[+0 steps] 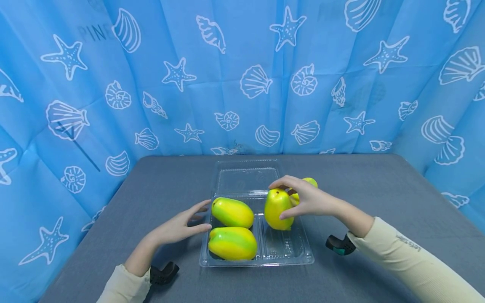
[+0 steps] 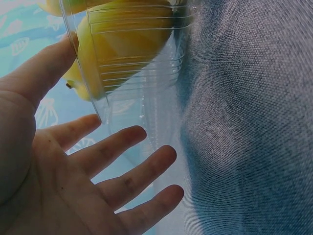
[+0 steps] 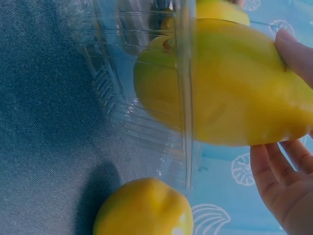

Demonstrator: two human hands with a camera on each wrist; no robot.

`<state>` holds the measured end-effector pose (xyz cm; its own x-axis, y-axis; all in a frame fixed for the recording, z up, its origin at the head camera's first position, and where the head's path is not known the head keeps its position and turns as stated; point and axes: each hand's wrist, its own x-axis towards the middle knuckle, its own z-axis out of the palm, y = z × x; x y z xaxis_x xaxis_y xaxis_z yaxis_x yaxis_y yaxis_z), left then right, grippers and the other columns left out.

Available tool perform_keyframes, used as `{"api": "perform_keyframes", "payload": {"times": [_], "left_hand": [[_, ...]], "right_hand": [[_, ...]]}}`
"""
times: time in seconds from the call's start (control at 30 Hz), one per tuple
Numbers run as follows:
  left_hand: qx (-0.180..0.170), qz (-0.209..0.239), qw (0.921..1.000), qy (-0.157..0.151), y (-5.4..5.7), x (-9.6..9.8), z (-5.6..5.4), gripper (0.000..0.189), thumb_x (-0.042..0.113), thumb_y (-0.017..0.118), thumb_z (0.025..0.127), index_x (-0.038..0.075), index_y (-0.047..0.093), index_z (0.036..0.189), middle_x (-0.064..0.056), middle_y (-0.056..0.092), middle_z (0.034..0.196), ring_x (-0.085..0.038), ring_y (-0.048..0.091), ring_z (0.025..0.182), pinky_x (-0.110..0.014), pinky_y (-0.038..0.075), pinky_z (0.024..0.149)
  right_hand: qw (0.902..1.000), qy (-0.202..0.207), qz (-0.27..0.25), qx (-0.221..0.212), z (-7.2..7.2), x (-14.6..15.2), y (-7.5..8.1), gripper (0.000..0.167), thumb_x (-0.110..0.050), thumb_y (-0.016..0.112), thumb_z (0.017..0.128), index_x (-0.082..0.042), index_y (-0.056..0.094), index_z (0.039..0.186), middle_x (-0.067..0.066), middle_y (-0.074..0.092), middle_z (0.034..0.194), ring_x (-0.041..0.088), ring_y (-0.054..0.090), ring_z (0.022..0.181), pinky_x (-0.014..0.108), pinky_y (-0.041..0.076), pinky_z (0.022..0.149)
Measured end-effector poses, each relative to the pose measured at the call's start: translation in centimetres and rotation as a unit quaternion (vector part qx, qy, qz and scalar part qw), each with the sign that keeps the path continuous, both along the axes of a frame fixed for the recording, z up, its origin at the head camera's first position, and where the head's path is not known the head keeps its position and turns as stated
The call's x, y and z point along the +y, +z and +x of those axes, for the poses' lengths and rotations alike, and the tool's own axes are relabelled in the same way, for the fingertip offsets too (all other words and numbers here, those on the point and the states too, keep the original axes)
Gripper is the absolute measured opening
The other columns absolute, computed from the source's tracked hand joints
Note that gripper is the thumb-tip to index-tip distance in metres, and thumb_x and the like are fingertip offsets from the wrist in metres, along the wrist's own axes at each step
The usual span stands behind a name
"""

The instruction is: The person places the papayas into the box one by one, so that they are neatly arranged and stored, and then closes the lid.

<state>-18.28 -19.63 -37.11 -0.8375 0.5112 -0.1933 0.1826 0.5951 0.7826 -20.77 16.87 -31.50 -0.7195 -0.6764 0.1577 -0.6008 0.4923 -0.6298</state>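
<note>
My right hand (image 1: 311,200) grips a yellow-green papaya (image 1: 276,208), thumb on one side and fingers on the other. The papaya is tilted upright, its lower end inside the right compartment of a clear plastic container (image 1: 282,262). Two more papayas lie in the left compartment, a rear papaya (image 1: 233,212) and a front papaya (image 1: 233,244). At the container's left side, my left hand (image 1: 178,225) has its fingers spread; in the left wrist view its thumb and index fingertip (image 2: 93,119) are right at the rim, and nothing is held.
Another papaya (image 3: 144,210) lies on the table just right of the container, partly hidden behind my right hand in the head view. The container's transparent lid (image 1: 246,179) is folded back toward the far edge. A blue shell-patterned curtain (image 1: 227,84) hangs behind the grey table (image 1: 159,185).
</note>
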Motion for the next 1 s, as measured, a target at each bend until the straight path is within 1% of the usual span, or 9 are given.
{"api": "perform_keyframes", "payload": {"times": [0.2, 0.47, 0.57, 0.77, 1.0], "left_hand": [[-0.001, 0.0, 1.0, -0.001, 0.0, 0.0, 0.0, 0.072, 0.041, 0.054, 0.092, 0.02, 0.017, 0.15, -0.019, 0.029, 0.151, -0.042, 0.036, 0.135, -0.059, 0.033, 0.107], [-0.001, 0.001, 1.0, -0.002, 0.0, 0.0, 0.0, 0.071, 0.041, 0.054, 0.093, 0.021, 0.017, 0.15, -0.019, 0.029, 0.152, -0.041, 0.035, 0.135, -0.06, 0.033, 0.107], [-0.001, 0.001, 1.0, -0.003, -0.1, -0.1, 0.0, 0.071, 0.041, 0.054, 0.093, 0.021, 0.017, 0.15, -0.019, 0.029, 0.151, -0.041, 0.035, 0.135, -0.06, 0.033, 0.107], [-0.004, 0.002, 1.0, -0.003, -0.1, -0.1, 0.0, 0.071, 0.041, 0.054, 0.093, 0.021, 0.017, 0.15, -0.019, 0.029, 0.152, -0.041, 0.035, 0.135, -0.06, 0.032, 0.107], [-0.003, 0.001, 1.0, -0.002, -0.1, 0.0, 0.0, 0.071, 0.041, 0.054, 0.093, 0.021, 0.017, 0.15, -0.019, 0.028, 0.152, -0.041, 0.035, 0.135, -0.06, 0.032, 0.107]], "right_hand": [[0.9999, 0.004, 0.01, 0.009, 0.0, -0.3, -0.2, 0.063, -0.024, 0.081, 0.071, -0.008, 0.053, 0.125, 0.006, 0.057, 0.122, 0.019, 0.053, 0.105, 0.035, 0.053, 0.089], [0.9994, 0.016, 0.02, 0.022, -0.1, -0.6, -0.6, 0.061, -0.025, 0.08, 0.073, -0.008, 0.055, 0.125, 0.007, 0.058, 0.122, 0.02, 0.053, 0.104, 0.031, 0.052, 0.087], [0.9993, 0.019, 0.024, 0.021, -0.2, -0.7, -0.7, 0.061, -0.025, 0.08, 0.073, -0.009, 0.054, 0.125, 0.008, 0.057, 0.123, 0.02, 0.053, 0.105, 0.029, 0.052, 0.087], [0.999, 0.02, 0.034, 0.019, -0.3, -1.0, -0.9, 0.061, -0.025, 0.08, 0.073, -0.009, 0.055, 0.126, 0.009, 0.057, 0.122, 0.021, 0.053, 0.105, 0.029, 0.052, 0.086], [0.9984, 0.021, 0.049, 0.018, -0.3, -1.4, -0.8, 0.061, -0.023, 0.08, 0.073, -0.009, 0.054, 0.127, 0.008, 0.056, 0.119, 0.019, 0.053, 0.103, 0.027, 0.052, 0.084]]}}
